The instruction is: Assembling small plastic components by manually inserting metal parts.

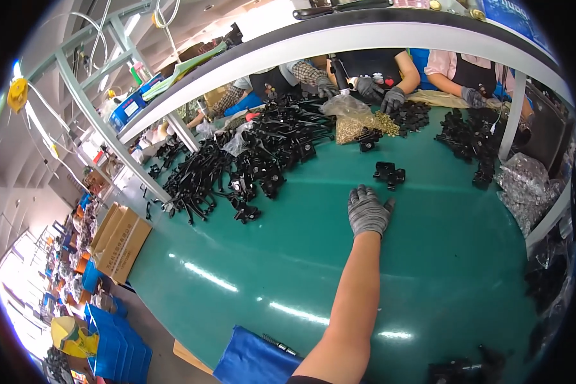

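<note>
My left hand, in a grey work glove, reaches forward over the green table. Its fingers are stretched out with the thumb apart, and nothing shows in its grasp. Just beyond the fingertips lies a small black clamp-like part, apart from the hand. Farther back sits a similar black part, beside a clear plastic bag of small brass-coloured pieces. My right hand is outside the picture. More dark parts show dimly at the lower right edge.
A big heap of black lever parts covers the back left, and another pile the back right. Co-workers' gloved hands work across the table beneath a raised shelf. Blue cloth lies at the near edge; a cardboard box stands left.
</note>
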A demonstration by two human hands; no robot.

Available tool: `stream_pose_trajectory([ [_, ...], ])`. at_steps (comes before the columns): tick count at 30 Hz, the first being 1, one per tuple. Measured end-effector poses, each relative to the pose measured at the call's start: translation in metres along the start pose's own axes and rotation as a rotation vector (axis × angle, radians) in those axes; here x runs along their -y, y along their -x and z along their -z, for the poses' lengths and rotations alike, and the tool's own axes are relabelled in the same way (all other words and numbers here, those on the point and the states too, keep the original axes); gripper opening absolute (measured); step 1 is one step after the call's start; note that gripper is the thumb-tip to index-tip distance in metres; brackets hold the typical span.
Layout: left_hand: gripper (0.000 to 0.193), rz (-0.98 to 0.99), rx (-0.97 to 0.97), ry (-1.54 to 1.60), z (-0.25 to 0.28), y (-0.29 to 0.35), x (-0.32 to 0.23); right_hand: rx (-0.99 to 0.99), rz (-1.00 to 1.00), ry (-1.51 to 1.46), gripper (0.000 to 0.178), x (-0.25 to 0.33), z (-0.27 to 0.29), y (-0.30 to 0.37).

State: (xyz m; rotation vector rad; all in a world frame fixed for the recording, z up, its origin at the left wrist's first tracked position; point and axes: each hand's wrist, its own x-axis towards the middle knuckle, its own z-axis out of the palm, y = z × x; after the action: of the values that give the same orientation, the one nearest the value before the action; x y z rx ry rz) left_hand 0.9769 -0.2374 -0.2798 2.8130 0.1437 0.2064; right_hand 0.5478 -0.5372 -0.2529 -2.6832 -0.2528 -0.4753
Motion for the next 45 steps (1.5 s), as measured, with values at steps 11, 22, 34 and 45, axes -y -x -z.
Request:
stream_pose_trajectory([
  [11,0.078,-0.179,-0.062,0.333,0.003,-0.003,0.055,0.002,-0.01,-0.041,0.051,0.004,-0.002,-0.002],
  [22,0.048,-0.034,-0.376,-0.406,0.113,0.017,0.263,0.052,-0.06,-0.034,0.044,0.009,0.006,-0.008],
  [34,0.041,-0.087,-0.405,-0.121,0.074,-0.006,0.248,0.017,-0.046,-0.018,0.044,0.009,0.002,-0.011],
  [45,0.054,0.201,-0.361,-0.264,0.067,-0.035,0.205,0.025,-0.063,0.015,0.047,0.006,-0.005,-0.003],
])
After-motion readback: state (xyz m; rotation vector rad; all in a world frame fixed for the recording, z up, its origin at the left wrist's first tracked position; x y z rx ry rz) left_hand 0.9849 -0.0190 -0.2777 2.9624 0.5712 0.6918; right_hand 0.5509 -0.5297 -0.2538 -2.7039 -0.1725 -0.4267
